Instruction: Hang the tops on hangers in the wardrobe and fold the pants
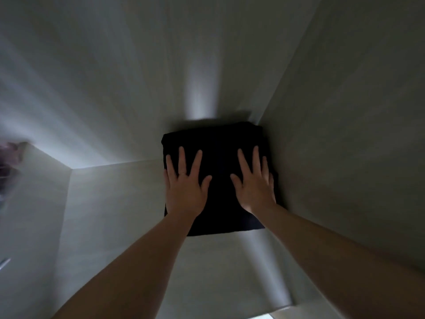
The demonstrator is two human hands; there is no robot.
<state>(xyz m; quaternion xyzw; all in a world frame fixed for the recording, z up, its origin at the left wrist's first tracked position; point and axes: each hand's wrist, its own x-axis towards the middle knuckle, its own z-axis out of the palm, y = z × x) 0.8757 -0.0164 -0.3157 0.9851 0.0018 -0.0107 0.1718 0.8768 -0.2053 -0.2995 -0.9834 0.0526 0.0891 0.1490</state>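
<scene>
Black folded soft-cloth pants (pixel 220 139) on pale wardrobe shelf (pixel 124 194), left grip (pixel 184 183) & right grip (pixel 253 183) pressing flat, fingers apart; prob. light, floppy, so scoop under both sides.

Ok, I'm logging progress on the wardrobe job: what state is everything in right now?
dark garment: folded into a flat square, under both hands
left hand: open, fingers spread, pressing on the garment
right hand: open, fingers spread, pressing on the garment
purplish cloth at far left: blurred, cannot tell

The single head camera looks forward and down, close over a pale wardrobe shelf (pixel 225 261).
</scene>
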